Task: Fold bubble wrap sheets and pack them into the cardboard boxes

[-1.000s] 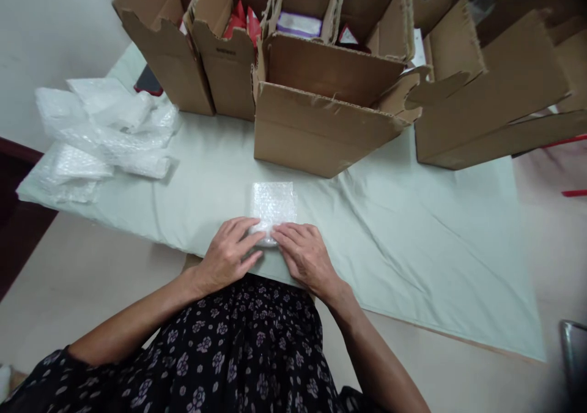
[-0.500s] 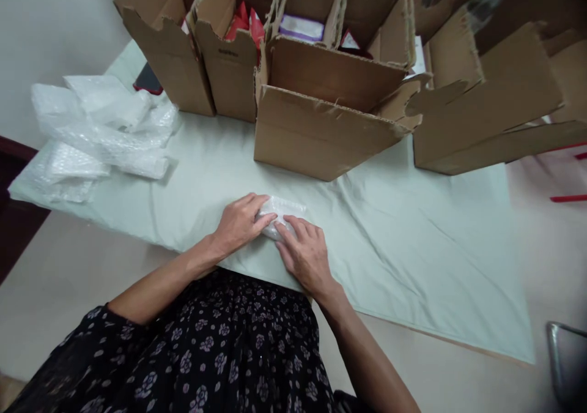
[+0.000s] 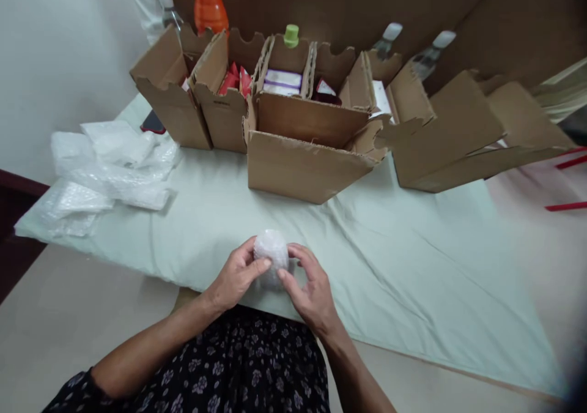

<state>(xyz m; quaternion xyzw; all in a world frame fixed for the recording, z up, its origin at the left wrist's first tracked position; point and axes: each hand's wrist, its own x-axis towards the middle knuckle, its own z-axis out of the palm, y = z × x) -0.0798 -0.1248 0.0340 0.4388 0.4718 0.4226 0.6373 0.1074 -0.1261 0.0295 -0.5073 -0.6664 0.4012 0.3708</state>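
A small bundle of bubble wrap point(image 3: 271, 249) is held between both hands above the front edge of the cloth-covered table, its rounded end turned up. My left hand point(image 3: 239, 273) grips its left side, thumb across the front. On the other side, my right hand point(image 3: 310, 283) holds it with the thumb low on the front and the fingertips at the right edge. What lies inside the wrap, if anything, cannot be made out.
Several cardboard boxes point(image 3: 302, 167) stand in a row at the back, some holding red packets point(image 3: 235, 81) and white-and-purple packs point(image 3: 282, 82). Bubble wrap sheets point(image 3: 110, 165) lie heaped at the left. Behind the boxes stand bottles, one orange point(image 3: 211, 12). Pale green cloth point(image 3: 413, 266) covers the table.
The bubble-wrapped bundle, lying flat on the table under both hands before, is now lifted and turned upright between them. The camera view has tilted up, showing more of the bottles.
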